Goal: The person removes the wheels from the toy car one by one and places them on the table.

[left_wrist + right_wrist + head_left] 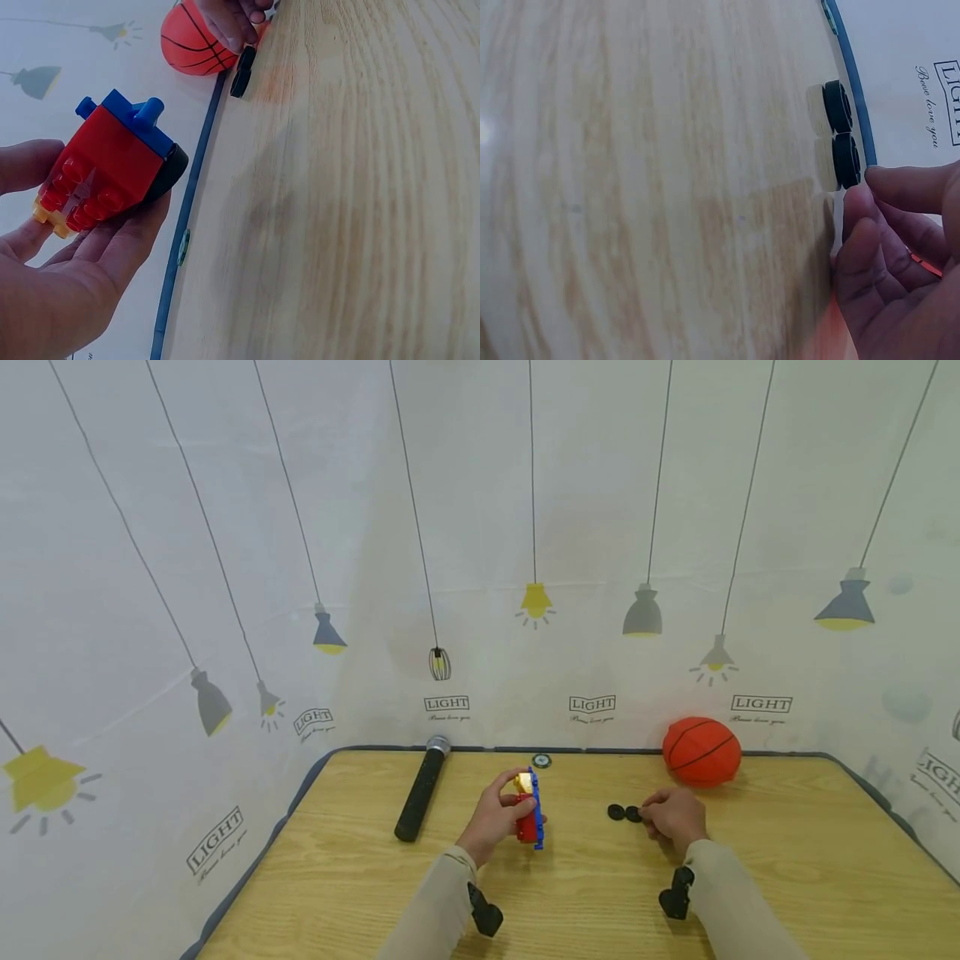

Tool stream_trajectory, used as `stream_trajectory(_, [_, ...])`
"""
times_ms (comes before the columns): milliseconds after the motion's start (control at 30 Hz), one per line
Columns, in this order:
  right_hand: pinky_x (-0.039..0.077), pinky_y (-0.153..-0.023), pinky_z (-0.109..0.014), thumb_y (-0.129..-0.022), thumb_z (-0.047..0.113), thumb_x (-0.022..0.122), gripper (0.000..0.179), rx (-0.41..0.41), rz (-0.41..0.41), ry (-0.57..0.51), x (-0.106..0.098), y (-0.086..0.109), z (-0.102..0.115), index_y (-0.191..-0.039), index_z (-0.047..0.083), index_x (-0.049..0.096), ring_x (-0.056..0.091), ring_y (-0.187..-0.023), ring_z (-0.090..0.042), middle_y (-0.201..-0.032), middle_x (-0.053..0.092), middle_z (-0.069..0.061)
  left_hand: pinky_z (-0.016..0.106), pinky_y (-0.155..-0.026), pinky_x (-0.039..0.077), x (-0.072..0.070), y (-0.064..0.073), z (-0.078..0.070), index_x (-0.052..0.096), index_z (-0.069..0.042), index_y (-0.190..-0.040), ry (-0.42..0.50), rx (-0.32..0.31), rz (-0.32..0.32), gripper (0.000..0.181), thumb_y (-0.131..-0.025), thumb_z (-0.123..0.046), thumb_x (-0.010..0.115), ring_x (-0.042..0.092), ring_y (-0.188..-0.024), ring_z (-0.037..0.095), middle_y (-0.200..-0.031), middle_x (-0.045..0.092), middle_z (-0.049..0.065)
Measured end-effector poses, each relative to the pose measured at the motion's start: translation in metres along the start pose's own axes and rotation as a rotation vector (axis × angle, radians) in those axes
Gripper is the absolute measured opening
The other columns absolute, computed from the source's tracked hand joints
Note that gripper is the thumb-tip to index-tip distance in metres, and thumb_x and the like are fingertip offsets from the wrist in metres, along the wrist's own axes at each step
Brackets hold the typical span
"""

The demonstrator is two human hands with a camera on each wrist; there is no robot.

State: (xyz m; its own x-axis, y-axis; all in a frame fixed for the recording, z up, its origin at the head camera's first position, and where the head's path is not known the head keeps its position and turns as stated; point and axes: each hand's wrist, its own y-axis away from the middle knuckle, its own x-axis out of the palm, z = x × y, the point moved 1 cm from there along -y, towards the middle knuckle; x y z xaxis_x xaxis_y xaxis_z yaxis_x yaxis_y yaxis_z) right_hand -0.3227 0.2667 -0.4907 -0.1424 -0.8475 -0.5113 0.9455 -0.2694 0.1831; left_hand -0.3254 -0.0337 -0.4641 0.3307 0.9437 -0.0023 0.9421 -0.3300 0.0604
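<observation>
My left hand grips a toy car of building blocks, raised over the table. Red and yellow bricks sit on its blue base, and the left wrist view shows a black wheel on one side and a bare blue axle peg. Two more black wheels lie flat side by side on the wood, the left wheel and the right wheel. At the right wheel's edge are the fingertips of my right hand, fingers bent and thumb apart from the wheel.
A black microphone lies on the left of the wooden table. By the back edge is a small round disc. An orange toy basketball sits at the back right, beyond my right hand. Behind hangs a lamp-printed cloth.
</observation>
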Motion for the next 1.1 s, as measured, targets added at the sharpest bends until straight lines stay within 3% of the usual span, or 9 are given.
stream_trajectory(267, [0.051, -0.053, -0.028, -0.092, 0.009, 0.063, 0.019, -0.031, -0.007, -0.01, -0.005, -0.001, -0.001, -0.103, -0.006, 0.068, 0.058, -0.055, -0.017, -0.065, 0.063, -0.006, 0.045, -0.086, 0.061, 0.002, -0.001, 0.0, 0.043, -0.019, -0.148, 0.003, -0.009, 0.004, 0.051, -0.1, -0.013, 0.061, 0.072, -0.106, 0.038, -0.119, 0.064, 0.021])
stream_trajectory(700, [0.052, -0.056, -0.026, -0.093, 0.018, 0.065, 0.027, -0.134, -0.022, 0.06, -0.005, 0.012, 0.022, -0.107, -0.005, 0.068, 0.064, -0.063, -0.017, -0.08, 0.07, -0.012, 0.044, -0.083, 0.062, 0.004, -0.002, 0.001, 0.044, -0.019, -0.148, 0.021, -0.016, -0.018, 0.051, -0.1, -0.014, 0.061, 0.075, -0.098, 0.03, -0.119, 0.063, 0.021])
stream_trajectory(833, [0.053, -0.058, -0.026, -0.093, 0.017, 0.067, 0.025, -0.173, -0.03, 0.038, 0.0, 0.017, 0.033, -0.105, -0.004, 0.069, 0.065, -0.064, -0.017, -0.084, 0.07, -0.013, 0.043, -0.083, 0.062, 0.005, -0.003, 0.003, 0.044, -0.018, -0.148, 0.006, -0.017, -0.065, 0.054, -0.098, -0.017, 0.065, 0.075, -0.097, 0.029, -0.121, 0.063, 0.022])
stream_trajectory(967, [0.053, -0.059, -0.025, -0.093, 0.014, 0.068, 0.019, -0.216, -0.005, -0.038, 0.011, 0.024, 0.042, -0.104, -0.002, 0.07, 0.064, -0.066, -0.017, -0.085, 0.071, -0.011, 0.042, -0.083, 0.062, 0.007, -0.005, 0.008, 0.043, -0.013, -0.147, 0.006, -0.019, -0.152, 0.059, -0.095, -0.025, 0.07, 0.073, -0.096, 0.025, -0.121, 0.064, 0.023])
stream_trajectory(1100, [0.052, -0.058, -0.024, -0.093, 0.012, 0.07, 0.016, -0.308, 0.035, -0.082, 0.024, 0.032, 0.05, -0.103, 0.0, 0.071, 0.063, -0.066, -0.017, -0.087, 0.071, -0.012, 0.042, -0.084, 0.062, 0.009, -0.007, 0.012, 0.042, -0.009, -0.145, 0.071, -0.02, -0.226, 0.062, -0.095, -0.028, 0.071, 0.073, -0.098, 0.026, -0.121, 0.066, 0.024])
